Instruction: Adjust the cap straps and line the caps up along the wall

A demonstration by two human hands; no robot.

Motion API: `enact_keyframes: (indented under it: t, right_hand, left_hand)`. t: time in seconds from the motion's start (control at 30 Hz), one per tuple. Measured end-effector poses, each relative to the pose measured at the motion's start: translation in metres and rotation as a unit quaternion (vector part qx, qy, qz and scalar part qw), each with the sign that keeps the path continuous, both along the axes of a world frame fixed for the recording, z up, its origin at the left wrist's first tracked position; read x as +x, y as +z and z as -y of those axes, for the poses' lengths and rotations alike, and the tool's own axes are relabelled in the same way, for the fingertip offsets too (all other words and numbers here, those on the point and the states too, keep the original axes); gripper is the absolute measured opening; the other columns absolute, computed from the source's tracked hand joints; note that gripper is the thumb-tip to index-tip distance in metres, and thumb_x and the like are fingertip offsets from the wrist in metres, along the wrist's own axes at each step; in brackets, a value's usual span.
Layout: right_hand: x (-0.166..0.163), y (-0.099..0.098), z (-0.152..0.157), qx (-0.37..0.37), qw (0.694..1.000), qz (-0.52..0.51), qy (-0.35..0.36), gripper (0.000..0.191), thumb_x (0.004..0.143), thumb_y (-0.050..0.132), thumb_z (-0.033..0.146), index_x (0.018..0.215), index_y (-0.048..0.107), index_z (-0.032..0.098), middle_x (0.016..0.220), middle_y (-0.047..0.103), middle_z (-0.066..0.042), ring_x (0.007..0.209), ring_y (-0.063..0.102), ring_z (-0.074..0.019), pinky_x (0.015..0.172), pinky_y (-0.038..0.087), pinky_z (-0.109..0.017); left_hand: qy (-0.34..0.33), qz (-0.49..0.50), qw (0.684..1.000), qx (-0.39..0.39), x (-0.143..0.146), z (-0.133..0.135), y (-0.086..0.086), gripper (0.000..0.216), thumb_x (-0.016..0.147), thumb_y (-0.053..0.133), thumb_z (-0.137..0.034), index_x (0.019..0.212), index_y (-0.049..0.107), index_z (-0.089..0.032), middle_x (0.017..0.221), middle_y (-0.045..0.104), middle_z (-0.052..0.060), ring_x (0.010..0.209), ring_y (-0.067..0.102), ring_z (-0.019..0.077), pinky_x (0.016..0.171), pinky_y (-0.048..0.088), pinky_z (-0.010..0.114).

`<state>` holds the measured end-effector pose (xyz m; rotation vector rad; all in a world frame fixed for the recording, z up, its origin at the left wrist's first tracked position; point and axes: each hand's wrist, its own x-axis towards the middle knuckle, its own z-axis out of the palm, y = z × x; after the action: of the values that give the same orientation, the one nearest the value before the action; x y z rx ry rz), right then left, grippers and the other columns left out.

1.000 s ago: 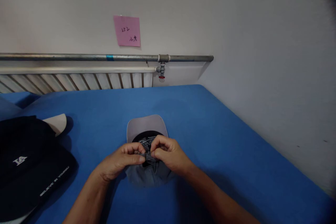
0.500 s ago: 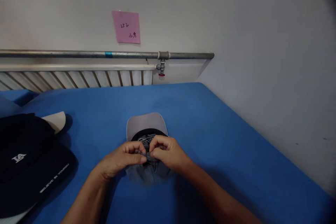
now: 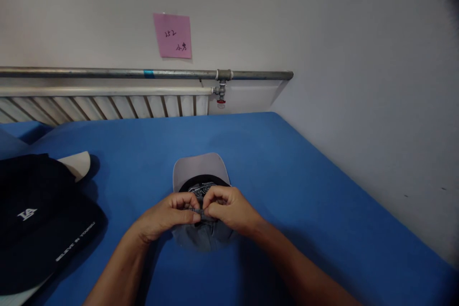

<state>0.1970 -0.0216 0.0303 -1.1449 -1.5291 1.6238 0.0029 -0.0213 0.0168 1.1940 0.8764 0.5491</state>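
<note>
A grey cap [image 3: 199, 168] lies upside down on the blue surface [image 3: 287, 177], its brim pointing away from me and its dark inner lining showing. My left hand [image 3: 165, 216] and my right hand [image 3: 228, 209] meet over the cap's near edge. Both pinch the cap's rear strap [image 3: 201, 212] between thumb and fingers, fingertips almost touching. The crown's grey fabric [image 3: 202, 238] bulges out just below my hands.
Two dark caps [image 3: 36, 220] with white lettering lie stacked at the left edge, a pale brim [image 3: 76, 163] sticking out behind them. A radiator [image 3: 107, 105] and metal pipe [image 3: 150, 74] run along the far wall under a pink note [image 3: 172, 36]. A wall borders the right side.
Both hands stay pinched on the strap at the same spot; only the fingers shift slightly. The view has tilted a little.
</note>
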Motion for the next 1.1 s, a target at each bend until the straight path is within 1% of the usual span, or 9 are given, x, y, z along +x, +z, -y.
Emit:
enact_keyframes:
  t: [0.2,0.37,0.57,0.63,0.7,0.8,0.9,1.0,1.1]
  right_hand:
    - [0.000,0.001,0.000,0.004,1.000,0.004,0.009,0.012,0.064,0.058,0.008,0.062,0.061,0.019,0.056,0.053,0.005,0.055,0.045,-0.0078,0.053,0.036,-0.021]
    - [-0.003,0.001,0.001,-0.014,1.000,-0.023,0.003,0.011,0.065,0.059,0.008,0.063,0.061,0.018,0.056,0.052,0.006,0.054,0.045,-0.0072,0.054,0.037,-0.021]
    - [-0.004,0.001,0.002,0.007,0.998,-0.058,-0.007,0.003,0.070,0.064,0.017,0.071,0.062,0.019,0.065,0.057,0.004,0.059,0.051,-0.0076,0.058,0.040,-0.022]
    - [-0.002,0.002,0.001,0.035,0.997,-0.062,-0.009,0.002,0.074,0.063,0.020,0.076,0.062,0.019,0.068,0.058,0.004,0.062,0.052,-0.0081,0.060,0.042,-0.023]
    - [0.002,0.005,0.001,0.073,0.996,-0.053,-0.003,0.007,0.076,0.064,0.023,0.083,0.064,0.020,0.075,0.060,0.003,0.067,0.054,-0.0093,0.065,0.044,-0.024]
    - [0.006,0.009,0.001,0.144,0.989,0.000,0.022,0.018,0.072,0.071,0.022,0.090,0.067,0.023,0.084,0.062,0.001,0.075,0.056,-0.0115,0.070,0.045,-0.026]
    - [0.006,0.008,0.002,0.232,0.970,0.050,0.047,0.026,0.070,0.074,0.019,0.095,0.069,0.026,0.088,0.062,0.001,0.080,0.056,-0.0133,0.074,0.046,-0.028]
    - [0.004,0.003,0.004,0.295,0.951,0.077,0.057,0.024,0.074,0.072,0.020,0.096,0.069,0.026,0.087,0.062,0.000,0.082,0.057,-0.0143,0.077,0.046,-0.029]
    - [0.001,-0.003,0.004,0.325,0.941,0.087,0.047,0.020,0.076,0.070,0.019,0.095,0.068,0.024,0.086,0.062,0.000,0.081,0.057,-0.0142,0.076,0.046,-0.029]
  left_hand:
    - [0.001,-0.006,1.000,0.002,0.001,0.000,0.003,0.020,0.069,0.074,-0.031,0.073,0.061,-0.016,0.063,0.050,-0.004,0.058,0.037,0.0087,0.055,0.027,0.023]
    - [0.003,-0.004,1.000,0.003,0.002,0.000,0.003,0.019,0.068,0.073,-0.030,0.072,0.060,-0.016,0.062,0.050,-0.004,0.057,0.038,0.0088,0.055,0.027,0.023]
    - [0.016,0.027,0.999,-0.003,0.000,0.000,0.001,0.016,0.068,0.072,-0.027,0.071,0.061,-0.016,0.064,0.051,-0.004,0.060,0.040,0.0095,0.057,0.029,0.023]
    - [0.033,0.045,0.998,-0.007,-0.001,0.000,0.000,0.016,0.068,0.073,-0.027,0.071,0.061,-0.017,0.065,0.052,-0.004,0.061,0.041,0.0099,0.058,0.030,0.023]
    - [0.052,0.061,0.997,-0.004,-0.002,0.000,0.001,0.015,0.068,0.072,-0.028,0.071,0.062,-0.017,0.065,0.053,-0.003,0.062,0.042,0.0105,0.060,0.031,0.024]
    - [0.069,0.074,0.995,-0.005,-0.002,0.000,0.003,0.014,0.067,0.072,-0.027,0.070,0.062,-0.017,0.064,0.054,-0.003,0.062,0.044,0.0111,0.061,0.032,0.024]
    - [0.071,0.080,0.994,-0.012,-0.001,0.001,0.002,0.015,0.067,0.072,-0.027,0.069,0.061,-0.016,0.063,0.053,-0.003,0.062,0.044,0.0109,0.060,0.032,0.024]
    - [0.071,0.079,0.994,-0.016,0.000,0.001,0.001,0.016,0.068,0.071,-0.027,0.069,0.060,-0.015,0.065,0.053,-0.002,0.062,0.044,0.0103,0.059,0.032,0.023]
    - [0.064,0.076,0.995,-0.028,0.000,0.001,0.000,0.018,0.070,0.072,-0.027,0.070,0.059,-0.015,0.066,0.054,-0.002,0.060,0.045,0.0094,0.059,0.034,0.023]
